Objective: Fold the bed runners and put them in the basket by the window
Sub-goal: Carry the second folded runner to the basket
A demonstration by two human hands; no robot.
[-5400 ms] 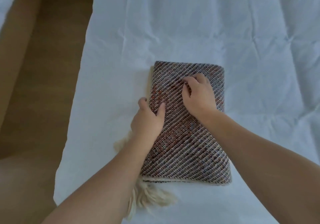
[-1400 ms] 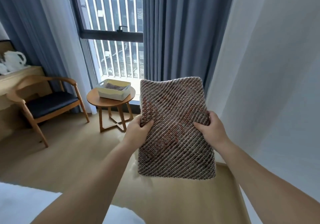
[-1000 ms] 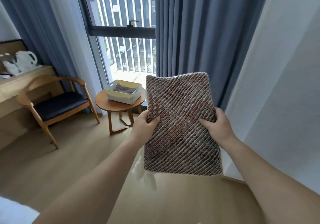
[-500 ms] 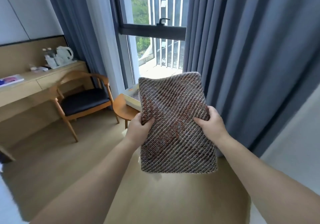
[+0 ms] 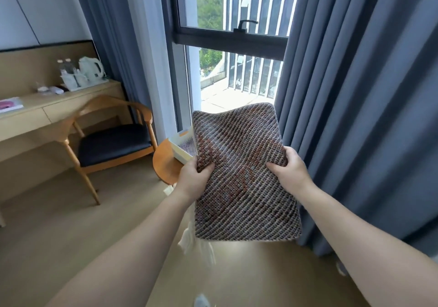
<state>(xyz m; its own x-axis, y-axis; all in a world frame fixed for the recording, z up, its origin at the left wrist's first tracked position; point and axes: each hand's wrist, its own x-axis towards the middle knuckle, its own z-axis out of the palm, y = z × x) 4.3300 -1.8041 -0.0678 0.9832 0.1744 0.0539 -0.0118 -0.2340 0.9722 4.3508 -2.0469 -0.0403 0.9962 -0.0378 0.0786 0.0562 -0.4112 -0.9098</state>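
Woven in coarse diagonal ribs of brown, grey and rust, the runner [image 5: 241, 171] is folded into a thick, soft-cornered rectangle and held up in the air at the centre of the frame. Its long axis runs from the lower edge of the frame up toward the window [image 5: 227, 53], leaning slightly left at the top, and its broad face is turned to the camera. The far short edge sags a little in the middle. Pale cream fringe [image 5: 189, 238] dangles from its lower left corner, blurred.

The left hand [image 5: 194, 178] pinches the runner's left edge about halfway along, thumb on top and fingers hidden behind. The right hand [image 5: 288, 169] clamps the right edge the same way, thumb pressing a crease into the weave.

Just behind the runner's upper left edge sits the basket [image 5: 181, 146], a pale plastic tray with straight walls, mostly hidden; a bit of striped cloth shows inside it. It rests on a round table [image 5: 164, 164] of smooth orange-brown wood, left of centre.

Heavy blue-grey curtains [image 5: 355, 93] hang in deep vertical folds on the right. At left stands a curved wooden chair [image 5: 113, 138] with a dark padded seat, pushed near a pale wooden desk [image 5: 42, 110] carrying a white kettle [image 5: 91, 69]. Matte tan flooring [image 5: 59, 223] fills the lower left.
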